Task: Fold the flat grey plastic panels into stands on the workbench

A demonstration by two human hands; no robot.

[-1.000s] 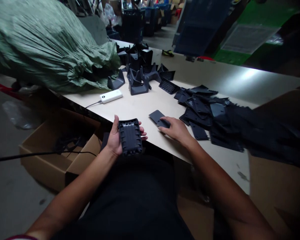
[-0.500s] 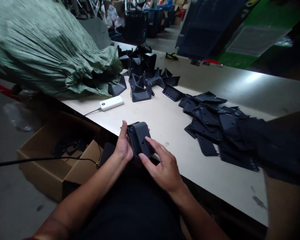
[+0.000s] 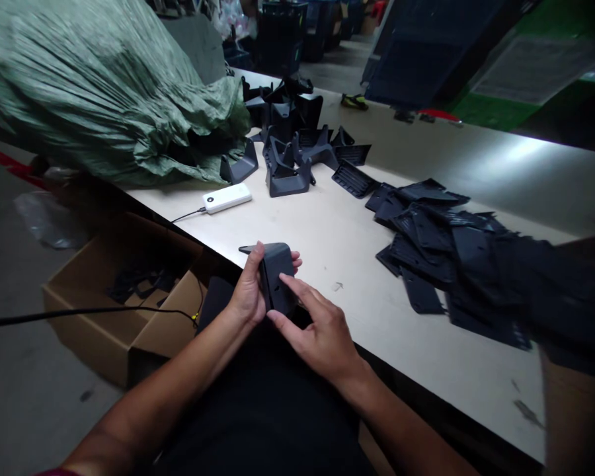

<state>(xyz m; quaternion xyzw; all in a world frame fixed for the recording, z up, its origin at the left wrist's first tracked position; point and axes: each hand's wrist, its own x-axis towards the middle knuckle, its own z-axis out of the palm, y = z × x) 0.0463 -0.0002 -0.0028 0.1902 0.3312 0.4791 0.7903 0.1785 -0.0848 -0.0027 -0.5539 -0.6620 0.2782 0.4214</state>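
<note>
A dark plastic part [image 3: 278, 281] is held between both hands near the table's front edge. My left hand [image 3: 250, 284] is closed round its left side, thumb on top and fingertips showing beyond its right edge. My right hand [image 3: 317, 317] grips the lower right of the part, with thumb and forefinger on its face. Beyond, U-shaped black parts [image 3: 290, 182] lie heaped on the table [image 3: 322, 231]. Flat slotted black panels [image 3: 421, 258] are piled at the right.
A white power bank [image 3: 228, 197] with a cable lies near the front edge. A green sack [image 3: 129, 92] rests at the left. Below it stands an open cardboard box [image 3: 94, 337], with a black cable [image 3: 79, 312] across it. Another person's arm [image 3: 575, 396] is at the right.
The held part has turned, so its slotted inner side no longer shows and a thin edge sticks out left of my left thumb. The camera view has shifted slightly.
</note>
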